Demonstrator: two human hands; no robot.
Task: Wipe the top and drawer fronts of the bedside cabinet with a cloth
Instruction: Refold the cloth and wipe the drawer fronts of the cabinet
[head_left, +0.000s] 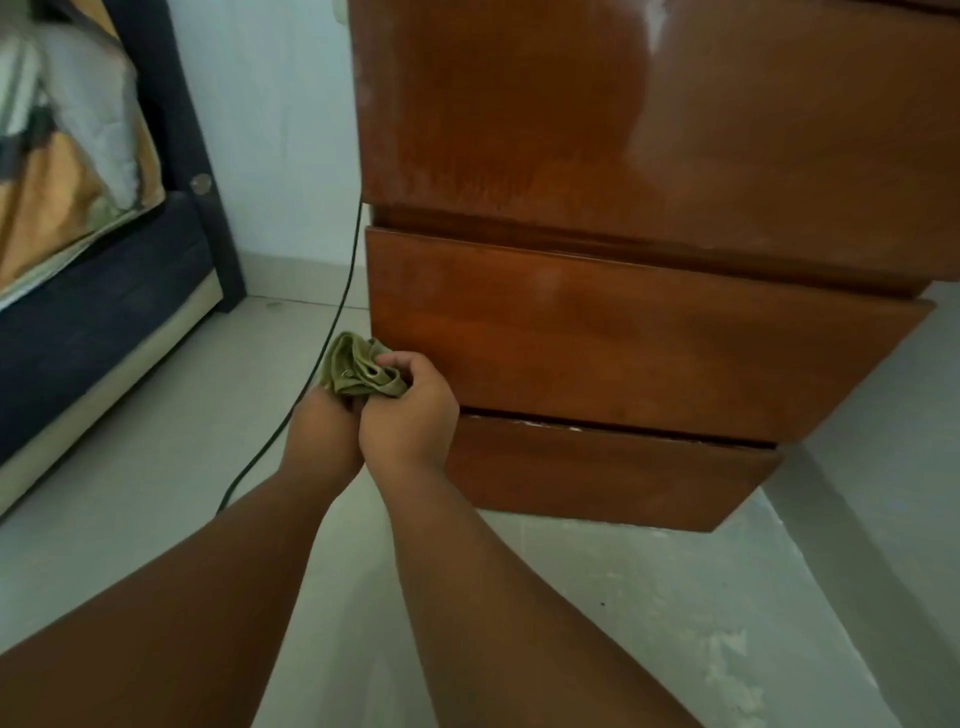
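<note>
A brown wooden bedside cabinet (649, 130) fills the upper right, its glossy top showing dusty pale streaks. Below the top are an upper drawer front (623, 343) and a lower drawer front (597, 473), both closed. A crumpled olive-green cloth (358, 371) is bunched in front of the upper drawer's lower left corner. My right hand (410, 410) grips the cloth from the right, fingers curled over it. My left hand (324, 436) holds the cloth from underneath, its fingers mostly hidden behind the cloth and the right hand.
A black cable (332, 322) runs down from behind the cabinet's left side across the pale tiled floor (623, 623). A dark bed frame (104, 312) with bedding (67, 156) stands at the left. A pale wall (270, 130) is behind.
</note>
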